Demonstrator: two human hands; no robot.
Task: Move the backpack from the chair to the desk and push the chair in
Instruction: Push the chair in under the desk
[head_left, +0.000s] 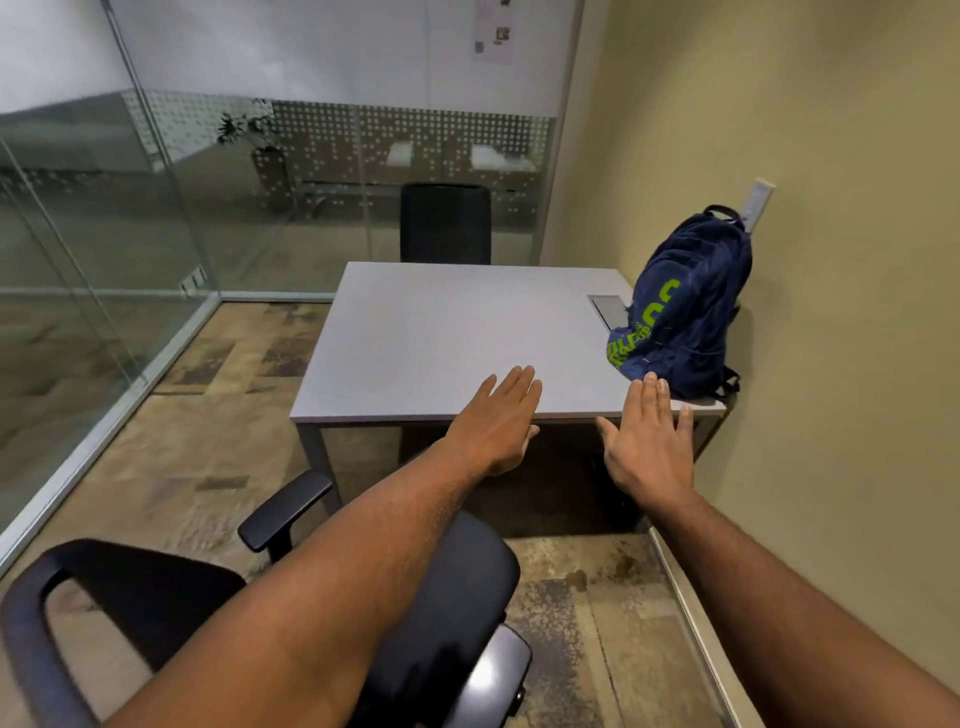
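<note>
Backpack (683, 306) placement looks finished: the navy bag with green lettering stands upright on the desk (441, 338), at its far right side, leaning against the beige wall (831, 260) and partly covering a small metal cable hatch (609, 309) set into the desk top. Both hands are free. The left hand (498, 423) and the right hand (652, 447) hover palm-down over the desk's near edge, fingers (511, 384) spread apart and gripping nothing, the right one just beside the bag's base but apart from it. What remains, by my reading, is the chair (322, 613), which stands well back from the desk and turned somewhat toward its left. To do that well, bring both hands back to the backrest top or the two armrests, square the seat to the desk's near edge, then roll it straight in between the desk legs, slowly enough that the armrests slide under the top instead of knocking it and jolting the bag.
</note>
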